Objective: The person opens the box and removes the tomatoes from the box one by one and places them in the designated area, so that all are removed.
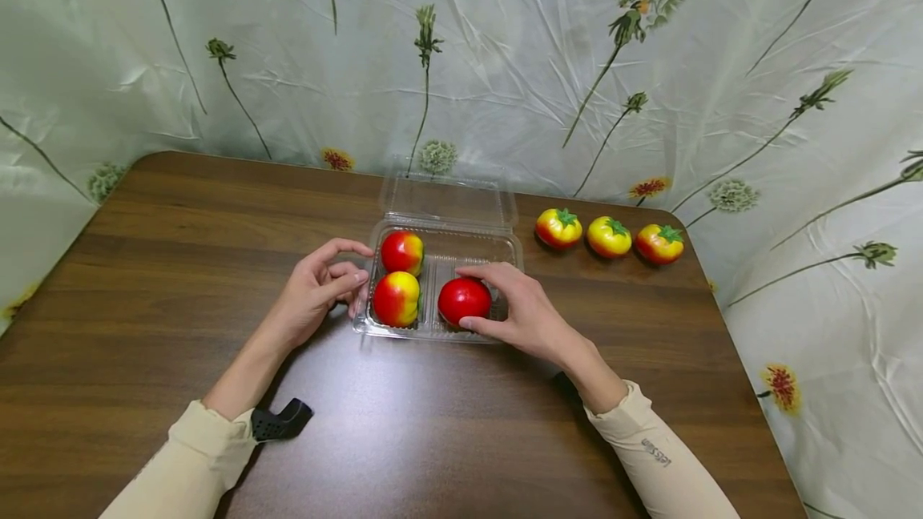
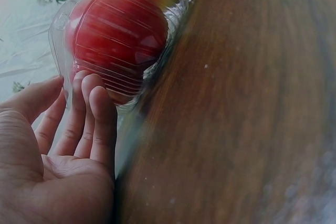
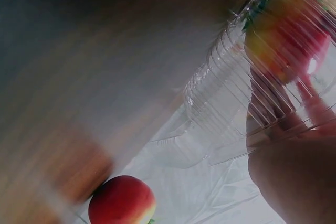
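Observation:
A hinged clear plastic container [image 1: 433, 333] stands on the table with its lid [image 1: 449, 200] raised behind it. Two red-and-yellow tomatoes [image 1: 395, 299] sit one behind the other in its left half. My left hand [image 1: 312, 291] holds the container's left rim, with the thumb on one side of the edge and the fingers on the other in the left wrist view. Over the right half, my right hand [image 1: 534, 312] grips a third tomato [image 1: 464, 300], its red underside upward, between thumb and fingers. The right wrist view shows this tomato [image 3: 294, 45] through the ribbed plastic wall.
Three more tomatoes [image 1: 609, 237] with green leafy tops stand in a row at the back right of the brown wooden table [image 1: 375, 431]. Beyond the table's rear edge hangs a pale flower-print cloth [image 1: 288, 62]. Black straps [image 1: 280, 421] show at the wrists.

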The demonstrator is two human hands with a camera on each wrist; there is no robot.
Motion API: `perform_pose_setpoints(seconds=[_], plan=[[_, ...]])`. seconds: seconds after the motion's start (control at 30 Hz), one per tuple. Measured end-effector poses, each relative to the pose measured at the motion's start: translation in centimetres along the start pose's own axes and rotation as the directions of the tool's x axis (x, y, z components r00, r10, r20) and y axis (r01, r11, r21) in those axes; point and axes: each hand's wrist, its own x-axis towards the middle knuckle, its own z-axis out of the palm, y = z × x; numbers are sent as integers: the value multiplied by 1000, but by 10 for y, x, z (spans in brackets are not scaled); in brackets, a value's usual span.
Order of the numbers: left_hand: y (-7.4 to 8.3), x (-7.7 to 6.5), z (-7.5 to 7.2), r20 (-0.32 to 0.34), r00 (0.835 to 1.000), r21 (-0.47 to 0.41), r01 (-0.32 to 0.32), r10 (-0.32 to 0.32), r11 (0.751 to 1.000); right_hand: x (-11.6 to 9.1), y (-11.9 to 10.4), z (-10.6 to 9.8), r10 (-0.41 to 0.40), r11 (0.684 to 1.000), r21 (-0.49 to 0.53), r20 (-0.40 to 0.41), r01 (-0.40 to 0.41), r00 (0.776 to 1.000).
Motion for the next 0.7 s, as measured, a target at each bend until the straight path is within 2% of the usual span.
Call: perform_pose_setpoints(seconds=[0.7], plan=[[0, 0, 1, 0, 1000, -19, 12, -12, 1000, 0, -2, 2, -28, 999, -31, -89, 25, 996]])
